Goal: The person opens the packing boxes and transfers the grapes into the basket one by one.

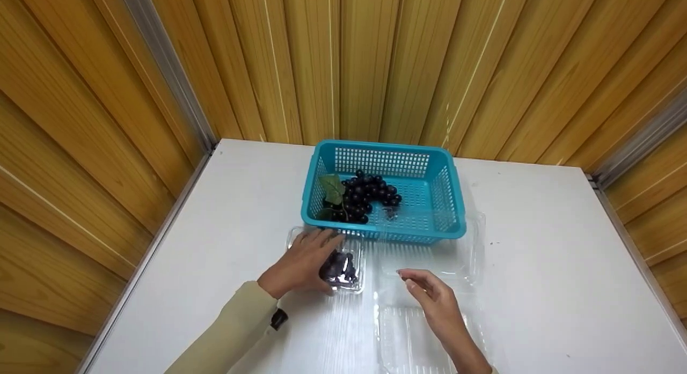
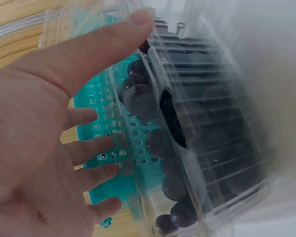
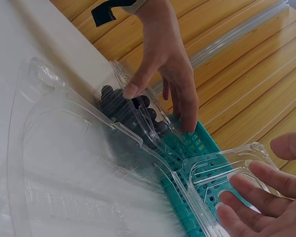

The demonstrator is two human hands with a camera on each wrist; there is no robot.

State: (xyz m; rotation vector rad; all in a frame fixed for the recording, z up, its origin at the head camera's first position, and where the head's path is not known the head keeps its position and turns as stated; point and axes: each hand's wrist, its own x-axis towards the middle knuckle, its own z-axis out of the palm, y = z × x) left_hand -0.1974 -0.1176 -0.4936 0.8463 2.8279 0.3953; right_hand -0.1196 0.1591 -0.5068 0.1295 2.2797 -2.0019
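A closed clear plastic clamshell box (image 1: 354, 287) with dark grapes (image 1: 339, 266) inside stands in front of the basket, left of centre. My left hand (image 1: 306, 260) is over its left side with fingers spread; the left wrist view has the thumb (image 2: 98, 52) at the lid's edge. To the right lies a second clear clamshell box (image 1: 405, 339), opened out, its far half against the basket. Above it my right hand (image 1: 437, 301) hovers, thumb and forefinger close together. Its fingers (image 3: 261, 173) look loosely extended and hold nothing in the right wrist view.
Behind both boxes stands a turquoise plastic basket (image 1: 457, 202). In its left part lie a bunch of dark grapes (image 1: 370, 194) and a green leaf (image 1: 333, 189). The white table (image 1: 558, 266) is bounded by wood-patterned walls (image 1: 365, 68).
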